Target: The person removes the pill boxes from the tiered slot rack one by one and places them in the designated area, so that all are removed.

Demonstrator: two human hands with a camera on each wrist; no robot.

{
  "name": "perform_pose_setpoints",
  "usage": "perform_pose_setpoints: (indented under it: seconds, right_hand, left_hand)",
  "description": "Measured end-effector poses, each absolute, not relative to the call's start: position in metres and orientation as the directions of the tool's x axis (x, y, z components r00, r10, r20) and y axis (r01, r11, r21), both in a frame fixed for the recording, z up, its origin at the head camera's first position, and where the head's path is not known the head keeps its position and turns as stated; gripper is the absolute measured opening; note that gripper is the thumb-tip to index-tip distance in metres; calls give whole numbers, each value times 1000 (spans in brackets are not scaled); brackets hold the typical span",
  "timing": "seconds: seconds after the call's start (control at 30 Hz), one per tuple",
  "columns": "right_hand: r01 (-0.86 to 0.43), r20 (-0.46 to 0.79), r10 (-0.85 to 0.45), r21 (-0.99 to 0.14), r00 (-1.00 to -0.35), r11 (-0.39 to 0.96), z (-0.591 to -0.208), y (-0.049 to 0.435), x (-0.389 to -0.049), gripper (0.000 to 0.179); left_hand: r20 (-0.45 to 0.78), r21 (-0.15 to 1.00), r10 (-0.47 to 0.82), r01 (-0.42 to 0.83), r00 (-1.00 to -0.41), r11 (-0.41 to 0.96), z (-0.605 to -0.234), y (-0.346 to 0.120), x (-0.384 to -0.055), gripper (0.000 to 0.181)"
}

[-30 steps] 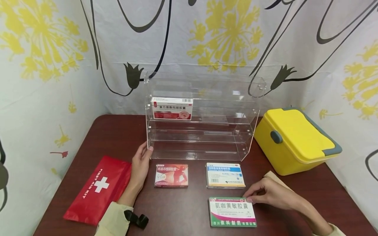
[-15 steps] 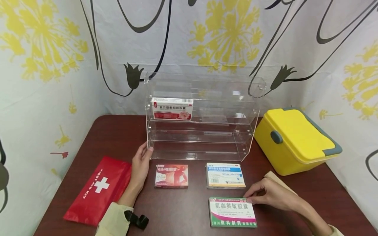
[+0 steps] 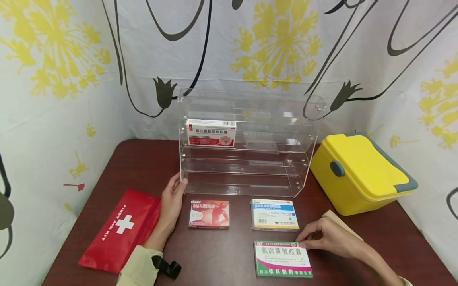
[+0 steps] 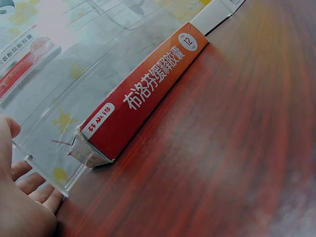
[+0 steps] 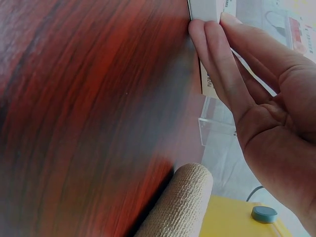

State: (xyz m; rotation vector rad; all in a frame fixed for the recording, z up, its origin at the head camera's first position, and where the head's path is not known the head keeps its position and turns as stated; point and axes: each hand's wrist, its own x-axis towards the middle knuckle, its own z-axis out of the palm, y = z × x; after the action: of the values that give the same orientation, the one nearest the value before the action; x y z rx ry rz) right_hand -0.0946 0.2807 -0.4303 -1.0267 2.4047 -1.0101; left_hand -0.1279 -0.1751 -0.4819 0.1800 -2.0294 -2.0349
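Observation:
My left hand (image 3: 169, 206) grips the left side panel of a clear acrylic display rack (image 3: 247, 190), thumb in front and fingers behind. In the left wrist view, a red medicine box (image 4: 143, 94) lies close to that panel. With thumb and fingertips, my right hand (image 3: 329, 238) pinches the upper right corner of a green and white medicine box (image 3: 282, 260), which lies flat on the table. Behind it lies a white medicine box with a blue band (image 3: 274, 214). One red and white medicine box (image 3: 211, 133) stands at the left of an upper shelf.
A red first aid pouch (image 3: 119, 232) lies left of my left forearm. At the back right stands a yellow lidded box (image 3: 361, 171) with grey trim. A beige cloth roll (image 5: 177, 202) lies beside my right hand. Patterned curtain (image 3: 229, 47) surrounds the table.
The head view has shifted slightly, so everything appears a little farther right and lower. Both hands keep their places on the rack and the green and white medicine box.

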Motion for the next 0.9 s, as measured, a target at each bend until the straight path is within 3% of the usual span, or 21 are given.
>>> perform_pose_setpoints:
  seconds: [0.37, 0.6, 0.8, 0.9]
  right_hand:
    - [-466, -40, -736, -750, -676, 469, -430, 281, -92, 15]
    - [-572, 48, -725, -651, -687, 499, -426, 283, -92, 14]
    - [-496, -18, -687, -679, -727, 542, -405, 285, -96, 18]
    - [-541, 28, -689, -642, -724, 543, -388, 276, -103, 20]
  left_hand:
    - [103, 994, -266, 105, -958, 8, -483, -175, -128, 50]
    - [104, 994, -268, 106, -958, 8, -484, -174, -129, 50]
    - [101, 994, -273, 105, -957, -1, -483, -174, -128, 50]
    - [100, 995, -277, 105, -956, -3, -484, -175, -128, 49]
